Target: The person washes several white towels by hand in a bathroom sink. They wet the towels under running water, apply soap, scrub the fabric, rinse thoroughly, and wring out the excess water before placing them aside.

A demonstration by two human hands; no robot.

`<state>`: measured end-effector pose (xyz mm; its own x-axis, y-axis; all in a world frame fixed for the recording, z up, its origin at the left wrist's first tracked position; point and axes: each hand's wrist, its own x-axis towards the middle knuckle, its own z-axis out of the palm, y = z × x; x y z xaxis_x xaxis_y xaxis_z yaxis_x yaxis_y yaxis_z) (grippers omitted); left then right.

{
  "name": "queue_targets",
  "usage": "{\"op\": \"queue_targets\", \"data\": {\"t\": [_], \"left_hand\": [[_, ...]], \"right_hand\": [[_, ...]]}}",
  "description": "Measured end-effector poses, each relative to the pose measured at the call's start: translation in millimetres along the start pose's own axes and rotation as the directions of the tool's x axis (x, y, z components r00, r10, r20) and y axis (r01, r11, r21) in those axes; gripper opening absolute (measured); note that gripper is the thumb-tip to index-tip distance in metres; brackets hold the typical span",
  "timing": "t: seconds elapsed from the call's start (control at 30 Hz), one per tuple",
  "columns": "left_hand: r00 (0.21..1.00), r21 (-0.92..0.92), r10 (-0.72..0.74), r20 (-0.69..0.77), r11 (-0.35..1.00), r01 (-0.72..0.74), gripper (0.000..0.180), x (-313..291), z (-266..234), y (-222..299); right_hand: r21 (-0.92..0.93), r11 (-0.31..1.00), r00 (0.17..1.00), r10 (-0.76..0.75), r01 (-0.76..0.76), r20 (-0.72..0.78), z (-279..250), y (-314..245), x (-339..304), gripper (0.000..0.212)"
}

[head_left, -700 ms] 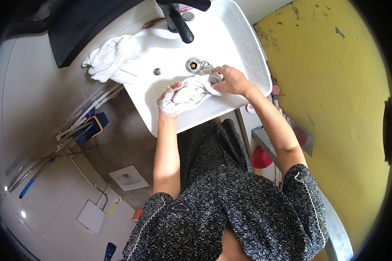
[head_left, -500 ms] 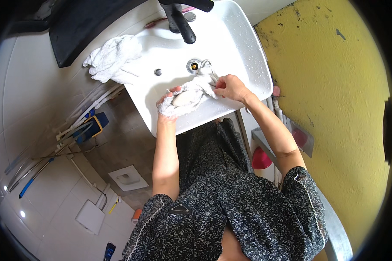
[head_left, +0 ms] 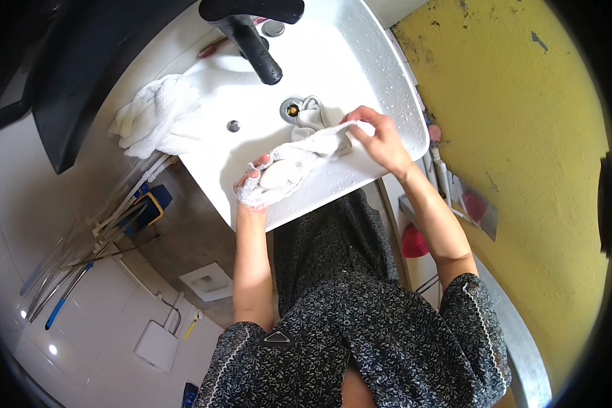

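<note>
My left hand (head_left: 246, 176) is closed around one end of a wet white cloth (head_left: 318, 143), which wraps over the palm. On the cloth in that palm lies a pale oval bar of soap (head_left: 277, 175). With its fingertips, my right hand (head_left: 386, 141) pinches the cloth's other end and stretches it up to the right. Part of the cloth hangs into the white sink (head_left: 396, 75), beside the open drain (head_left: 291, 109). Both hands are over the basin's near side.
A black faucet (head_left: 255, 53) juts over the basin. Another white towel (head_left: 158, 115) drapes over the sink's left rim. A reddish toothbrush-like stick (head_left: 213, 47) lies behind the faucet. The yellow wall (head_left: 523, 122) stands close on the right, with a red rounded object (head_left: 415, 241) below the sink.
My right hand has drawn its end of the cloth up and to the right, so the cloth is more stretched out. The left hand still cradles the soap. The view has shifted slightly.
</note>
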<state>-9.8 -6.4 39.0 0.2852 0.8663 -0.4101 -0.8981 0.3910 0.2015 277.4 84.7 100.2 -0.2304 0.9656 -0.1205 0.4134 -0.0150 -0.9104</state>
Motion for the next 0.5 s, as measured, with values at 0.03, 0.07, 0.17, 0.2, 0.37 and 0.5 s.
{"op": "queue_targets", "data": {"t": [0.03, 0.07, 0.17, 0.2, 0.37, 0.5], "left_hand": [[1.000, 0.069, 0.016, -0.007, 0.998, -0.015, 0.049, 0.5, 10.4, -0.1], [0.999, 0.137, 0.033, -0.014, 0.990, -0.031, 0.053, 1.8, 21.1, -3.1], [1.000, 0.255, 0.006, -0.013, 0.967, -0.003, 0.063, 10.7, 67.0, -7.3], [1.000, 0.282, -0.019, -0.005, 0.959, 0.020, 0.067, 15.5, 76.1, -9.0], [0.961, -0.200, -0.264, 0.082, 0.940, 0.275, 0.056, 27.4, 51.3, -27.2], [0.996, -0.337, -0.068, 0.066, 0.938, 0.087, 0.057, 33.7, 98.8, -48.6]], "right_hand": [[0.328, 0.940, 0.996, 0.091, -0.090, 0.014, -3.2, -8.7, 3.2, 0.007], [0.417, 0.904, 0.991, 0.125, -0.097, -0.040, -7.7, -19.9, 6.0, 0.007], [0.519, 0.850, 0.941, 0.242, -0.089, -0.236, -11.7, -41.7, 11.6, 0.013], [0.436, 0.893, 0.937, 0.243, -0.115, -0.250, -7.3, -46.5, 10.0, 0.013], [0.040, 0.948, 0.940, -0.317, 0.315, 0.126, 43.0, -77.8, -28.9, 0.021], [-0.440, 0.850, 0.953, -0.299, 0.291, 0.052, 68.9, -75.2, 10.4, 0.050]]}}
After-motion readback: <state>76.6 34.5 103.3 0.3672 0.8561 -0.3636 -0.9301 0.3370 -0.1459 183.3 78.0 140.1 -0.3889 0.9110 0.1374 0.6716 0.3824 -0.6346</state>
